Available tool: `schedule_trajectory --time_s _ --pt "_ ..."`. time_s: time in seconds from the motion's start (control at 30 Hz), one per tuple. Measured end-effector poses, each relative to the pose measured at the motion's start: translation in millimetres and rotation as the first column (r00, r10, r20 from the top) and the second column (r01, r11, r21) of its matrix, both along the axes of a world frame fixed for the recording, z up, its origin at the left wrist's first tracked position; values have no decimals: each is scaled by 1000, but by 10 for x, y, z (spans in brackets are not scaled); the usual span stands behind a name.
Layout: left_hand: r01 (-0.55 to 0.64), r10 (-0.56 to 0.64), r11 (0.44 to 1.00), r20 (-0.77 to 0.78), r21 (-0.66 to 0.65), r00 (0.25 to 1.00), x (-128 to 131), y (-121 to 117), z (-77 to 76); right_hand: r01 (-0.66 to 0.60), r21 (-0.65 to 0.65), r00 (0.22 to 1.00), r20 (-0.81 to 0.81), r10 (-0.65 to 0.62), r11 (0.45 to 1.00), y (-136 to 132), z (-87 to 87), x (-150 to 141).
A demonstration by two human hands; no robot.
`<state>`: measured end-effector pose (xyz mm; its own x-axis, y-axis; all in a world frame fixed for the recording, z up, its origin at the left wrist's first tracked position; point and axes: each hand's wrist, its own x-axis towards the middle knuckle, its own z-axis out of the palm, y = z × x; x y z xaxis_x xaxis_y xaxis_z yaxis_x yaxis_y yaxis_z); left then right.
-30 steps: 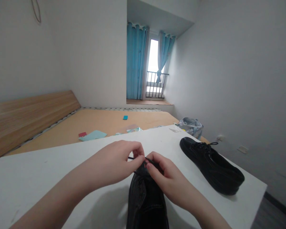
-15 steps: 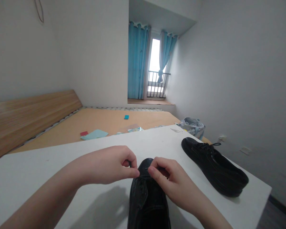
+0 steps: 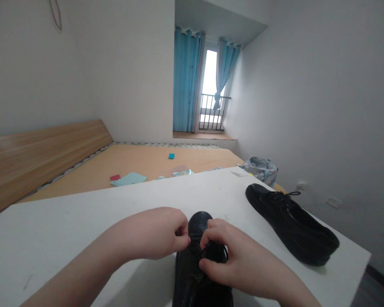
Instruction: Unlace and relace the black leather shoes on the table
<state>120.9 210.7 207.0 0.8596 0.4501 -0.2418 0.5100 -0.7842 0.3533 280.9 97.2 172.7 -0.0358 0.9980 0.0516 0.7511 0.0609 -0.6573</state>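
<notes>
A black lace-up shoe (image 3: 187, 277) stands on the white table in front of me, its toe pointing away. My left hand (image 3: 166, 232) is at the left side of the lacing, thumb and fingers pinched together on what looks like a shoelace, mostly hidden. Over the right side of the lacing, my right hand (image 3: 227, 251) has its thumb and index finger apart. A thin black lace loop (image 3: 225, 252) shows beside that hand. The matching black shoe (image 3: 288, 221) lies to the right, with its lace tied.
The white table (image 3: 92, 221) has its right edge just past the second shoe. Behind it is a bed surface (image 3: 141, 155) with a light blue sheet (image 3: 130, 179), a red piece (image 3: 114, 177) and clear packaging. A patterned bag (image 3: 260, 170) stands beyond the table's far right side.
Both hands have come slightly nearer to me along the shoe. My right thumb and index finger have spread apart, and the lacing between the hands is now more visible.
</notes>
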Motion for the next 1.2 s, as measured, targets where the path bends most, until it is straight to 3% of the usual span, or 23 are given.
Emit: schedule_trajectory --time_s 0.33,0.57,0.67,0.8,0.93,1.1,1.2 --pt "-22 22 1000 22 3 999 64 -79 -76 -94 3 995 23 94 996 -58 -11 18" --pt "-30 29 1000 40 4 999 74 -85 -70 22 26 999 46 -23 999 -18 -58 -128" --pt "-56 56 998 106 2 993 63 -85 -19 70 79 996 -63 -65 994 9 -60 -98" --pt "-7 30 997 321 -72 946 77 -96 52 185 172 961 -239 -142 967 98 -85 35" --pt "-37 64 997 424 -72 903 155 -120 80 229 293 921 -374 -109 928 171 -131 98" --pt "-86 148 986 532 -140 834 227 -144 68 268 236 779 -624 -66 934 166 -168 79" --pt "-117 217 973 607 -200 764 240 -143 52 280 264 760 -648 -45 923 165 -177 84"
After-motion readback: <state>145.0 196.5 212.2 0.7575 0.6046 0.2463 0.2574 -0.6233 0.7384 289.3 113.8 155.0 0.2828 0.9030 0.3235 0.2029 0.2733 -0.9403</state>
